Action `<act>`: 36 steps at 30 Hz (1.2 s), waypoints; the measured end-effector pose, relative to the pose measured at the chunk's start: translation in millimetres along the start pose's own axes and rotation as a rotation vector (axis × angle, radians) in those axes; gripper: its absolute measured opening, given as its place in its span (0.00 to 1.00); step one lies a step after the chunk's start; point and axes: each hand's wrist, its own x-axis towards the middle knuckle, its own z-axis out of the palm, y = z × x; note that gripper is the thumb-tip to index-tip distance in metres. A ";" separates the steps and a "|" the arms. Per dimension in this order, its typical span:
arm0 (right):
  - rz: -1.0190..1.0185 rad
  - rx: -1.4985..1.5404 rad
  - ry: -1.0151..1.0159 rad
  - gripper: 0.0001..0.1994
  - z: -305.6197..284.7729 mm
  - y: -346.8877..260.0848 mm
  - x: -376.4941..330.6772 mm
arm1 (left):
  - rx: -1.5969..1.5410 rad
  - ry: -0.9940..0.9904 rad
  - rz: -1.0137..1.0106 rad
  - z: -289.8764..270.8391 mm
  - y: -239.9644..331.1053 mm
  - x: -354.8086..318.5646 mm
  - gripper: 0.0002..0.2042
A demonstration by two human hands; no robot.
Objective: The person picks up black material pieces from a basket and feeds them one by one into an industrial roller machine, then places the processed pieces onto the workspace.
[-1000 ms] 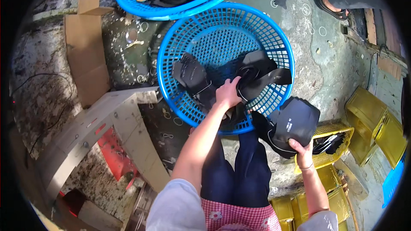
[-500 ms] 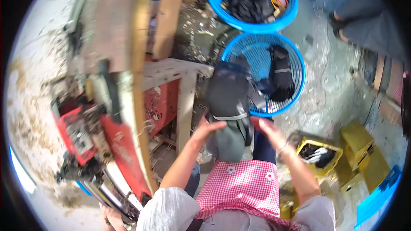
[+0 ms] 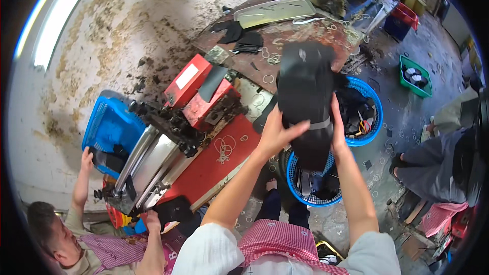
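Between my two hands is a thick stack of black, leather-like pieces (image 3: 305,84), bound with a pale band (image 3: 321,124). My left hand (image 3: 277,132) grips its left side, the thumb lying across the front. Against the right side presses my right hand (image 3: 337,125), its fingers partly hidden behind the stack. The stack is held up in front of a worn reddish-brown tabletop (image 3: 244,63). Below it stands a blue basket (image 3: 293,186) with dark pieces inside.
A second blue basket (image 3: 378,117) holds black pieces and orange-handled scissors (image 3: 363,126). At left, a co-worker (image 3: 66,239) reaches around a red-and-metal machine (image 3: 153,163) near a blue crate (image 3: 97,122). Another person (image 3: 433,163) is at right. A green basket (image 3: 415,86) stands farther off.
The view has swung up and left, bringing the tabletop, machine and co-worker into sight. My hands have raised the banded stack from near the basket, still gripping it from both sides.
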 end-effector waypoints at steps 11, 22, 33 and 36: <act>-0.480 -1.198 0.235 0.23 27.4 62.4 49.1 | 0.101 0.299 -0.128 -20.3 -119.9 52.7 0.28; -0.417 -0.819 0.082 0.14 87.4 13.3 2.9 | -0.814 -0.159 -0.594 -87.0 -32.2 30.6 0.23; -0.415 -0.946 -0.776 0.13 133.4 10.4 -120.9 | -1.318 -0.068 -0.686 -110.3 -38.0 -128.3 0.24; -0.100 -0.870 -1.015 0.15 123.5 20.5 -162.5 | -1.386 0.037 -0.574 -116.5 -31.1 -143.8 0.26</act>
